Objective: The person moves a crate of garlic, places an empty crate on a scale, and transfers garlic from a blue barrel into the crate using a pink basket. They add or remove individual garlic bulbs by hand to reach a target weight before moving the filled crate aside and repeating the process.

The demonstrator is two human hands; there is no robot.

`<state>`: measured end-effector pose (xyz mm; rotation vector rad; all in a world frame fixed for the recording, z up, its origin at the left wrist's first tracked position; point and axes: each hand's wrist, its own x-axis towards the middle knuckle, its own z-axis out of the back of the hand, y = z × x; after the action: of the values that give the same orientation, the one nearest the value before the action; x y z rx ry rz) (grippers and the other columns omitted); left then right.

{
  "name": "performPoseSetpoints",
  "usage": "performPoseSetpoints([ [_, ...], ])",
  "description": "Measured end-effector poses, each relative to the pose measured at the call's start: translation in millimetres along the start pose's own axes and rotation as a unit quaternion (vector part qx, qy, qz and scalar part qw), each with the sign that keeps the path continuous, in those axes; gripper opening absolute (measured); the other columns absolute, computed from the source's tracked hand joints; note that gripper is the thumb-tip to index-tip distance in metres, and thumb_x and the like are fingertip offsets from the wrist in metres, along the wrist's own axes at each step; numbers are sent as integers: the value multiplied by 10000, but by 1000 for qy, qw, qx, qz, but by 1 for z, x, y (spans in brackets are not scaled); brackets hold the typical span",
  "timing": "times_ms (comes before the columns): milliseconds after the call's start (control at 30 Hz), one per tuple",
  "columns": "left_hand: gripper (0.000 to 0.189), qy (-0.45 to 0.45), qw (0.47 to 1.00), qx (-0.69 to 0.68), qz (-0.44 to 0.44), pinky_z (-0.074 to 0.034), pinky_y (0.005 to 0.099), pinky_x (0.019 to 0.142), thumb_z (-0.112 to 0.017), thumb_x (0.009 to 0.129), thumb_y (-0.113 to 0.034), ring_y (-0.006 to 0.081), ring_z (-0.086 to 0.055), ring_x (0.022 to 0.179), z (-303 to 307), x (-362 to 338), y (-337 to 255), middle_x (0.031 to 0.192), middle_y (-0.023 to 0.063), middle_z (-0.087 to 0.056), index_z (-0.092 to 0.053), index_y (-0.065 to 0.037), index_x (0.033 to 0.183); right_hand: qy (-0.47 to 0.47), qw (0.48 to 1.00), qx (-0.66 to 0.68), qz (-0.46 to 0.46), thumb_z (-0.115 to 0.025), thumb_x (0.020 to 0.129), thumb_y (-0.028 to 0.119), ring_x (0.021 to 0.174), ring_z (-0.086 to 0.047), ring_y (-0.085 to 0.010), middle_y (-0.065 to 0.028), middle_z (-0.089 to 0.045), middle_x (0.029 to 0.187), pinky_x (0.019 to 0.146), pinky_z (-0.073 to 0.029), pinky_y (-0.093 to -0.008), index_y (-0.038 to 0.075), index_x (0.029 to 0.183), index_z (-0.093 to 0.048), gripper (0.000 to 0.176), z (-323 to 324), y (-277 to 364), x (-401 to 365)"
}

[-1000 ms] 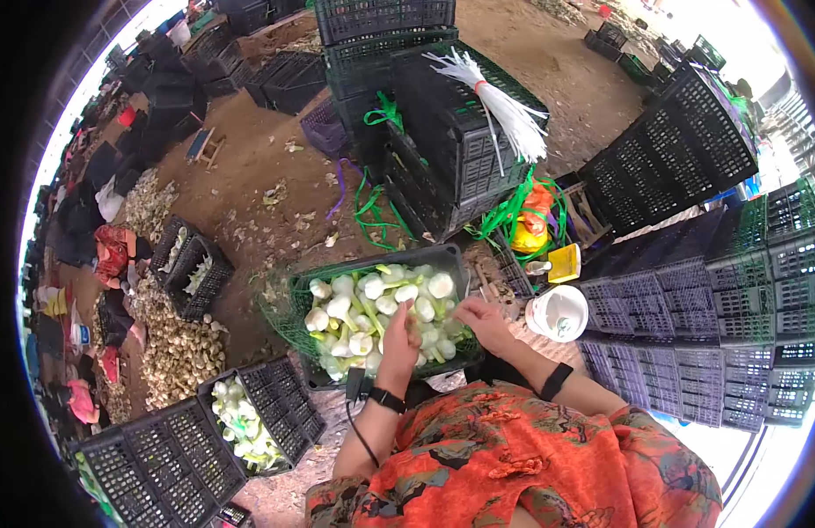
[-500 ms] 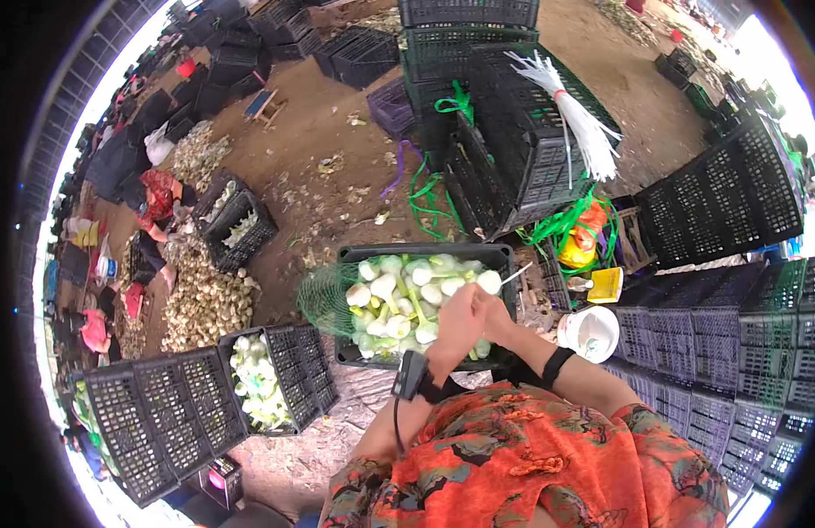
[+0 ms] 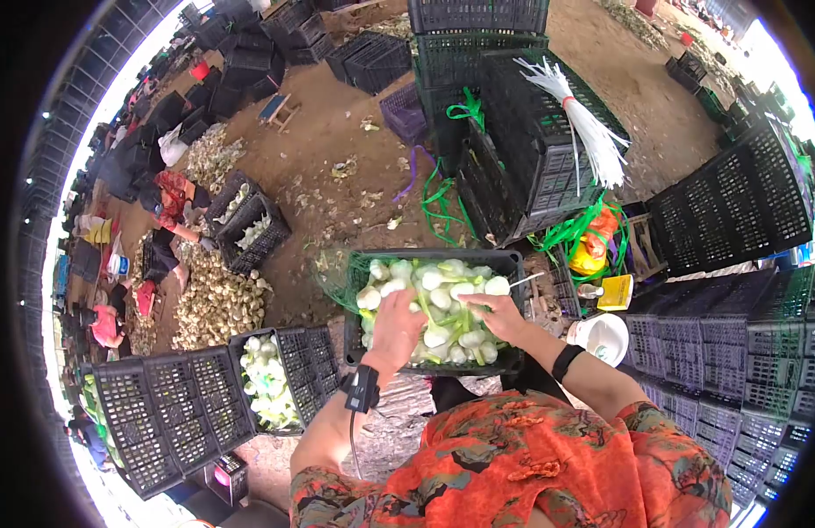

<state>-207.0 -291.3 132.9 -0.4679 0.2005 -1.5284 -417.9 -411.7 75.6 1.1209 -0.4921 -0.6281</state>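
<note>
A black plastic crate [image 3: 515,264] in front of me is filled with white bulbs [image 3: 438,338] on green stems, which look like fresh garlic. My left hand [image 3: 395,327] rests on the bulbs left of the middle, fingers stretched forward. On the right side, my right hand [image 3: 499,317] reaches over the bulbs with its fingers apart, its tips touching one near the centre. Green mesh netting [image 3: 339,280] lies over the crate's left edge. A thin white strip [image 3: 527,279] sticks out past the right rim.
Stacked black crates [image 3: 561,158] stand ahead, topped by a bundle of white strips [image 3: 588,132]. To the right are a white bucket [image 3: 601,338], a yellow container [image 3: 616,292] and more crates. A bulb pile [image 3: 215,308] and a seated person [image 3: 174,198] are at left.
My hands were close together over the right part of the crate; now they are apart, the left hand having moved left. The view has shifted slightly.
</note>
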Motion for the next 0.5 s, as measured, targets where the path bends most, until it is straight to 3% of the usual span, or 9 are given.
performPoseSetpoints([
  [133, 70, 33, 986, 102, -125, -397, 452, 945, -702, 627, -90, 381, -452, 1156, 2, 45, 2, 1313, 94, -465, -688, -127, 684, 11, 999, 24, 18, -559, 793, -53, 928, -634, -335, -120, -668, 980, 776, -508, -356, 75, 1022, -627, 270, -3, -15, 0],
  [200, 88, 210, 962, 152, -84, -408, 420, 962, -690, 635, -67, 362, -471, 1162, -31, 46, 31, 1409, 105, -367, -686, -117, 707, 12, 1000, 15, 20, -564, 791, -48, 924, -637, -332, -117, -669, 983, 775, -509, -357, 72, 1027, -622, 272, -2, -29, -4],
  [233, 107, 267, 932, -147, 195, -452, 394, 873, -662, 655, -42, 326, -542, 1051, -61, 43, 57, 1261, 132, -494, -677, -113, 734, 11, 1000, 7, 21, -568, 788, -42, 920, -640, -329, -113, -670, 986, 773, -511, -359, 70, 1033, -618, 274, -1, -32, -4],
  [267, 107, 267, 933, -146, 194, -452, 394, 873, -662, 655, -42, 326, -542, 1051, -61, 41, 59, 1261, 132, -494, -677, -113, 734, 9, 1000, 7, 22, -568, 788, -42, 920, -640, -329, -113, -670, 986, 773, -511, -359, 70, 1033, -618, 274, 2, -30, -3],
  [333, 110, 221, 975, -14, 33, -469, 391, 762, -636, 671, -27, 309, -581, 905, -56, 40, 52, 983, 126, -592, -662, -100, 749, 67, 996, -32, -56, -605, 807, 12, 878, -647, -326, -121, -663, 1021, 747, -505, -359, 100, 1156, -571, 362, 13, -19, -3],
  [367, 95, 121, 990, -66, -16, -461, 410, 698, -619, 674, -26, 309, -581, 817, -54, 39, 47, 767, 101, -573, -650, -91, 736, 63, 996, -30, -57, -605, 807, 12, 878, -647, -326, -121, -663, 1021, 747, -505, -359, 100, 1156, -571, 362, 13, -15, 1],
  [433, 102, 120, 991, -61, -25, -465, 408, 694, -615, 666, -18, 314, -586, 797, -48, 41, 30, 762, 106, -578, -651, -88, 731, 9, 997, -25, 73, -637, 825, 73, 811, -647, -323, -153, -642, 1074, 708, -493, -364, 144, 1286, -485, 490, 3, -3, 10],
  [467, 109, 114, 991, -57, -32, -469, 406, 690, -611, 658, -11, 318, -592, 777, -46, 42, 20, 757, 110, -584, -652, -85, 726, 9, 997, -21, 72, -637, 825, 73, 811, -647, -323, -153, -642, 1074, 708, -493, -364, 144, 1286, -485, 490, 1, 4, 14],
  [500, 114, 119, 991, -39, -49, -477, 412, 700, -594, 655, -7, 324, -592, 756, -48, 42, 11, 749, 118, -589, -654, -79, 721, 88, 996, -5, -31, -645, 832, 106, 806, -641, -326, -169, -631, 1089, 717, -487, -371, 165, 1329, -435, 543, 2, 17, 21],
])
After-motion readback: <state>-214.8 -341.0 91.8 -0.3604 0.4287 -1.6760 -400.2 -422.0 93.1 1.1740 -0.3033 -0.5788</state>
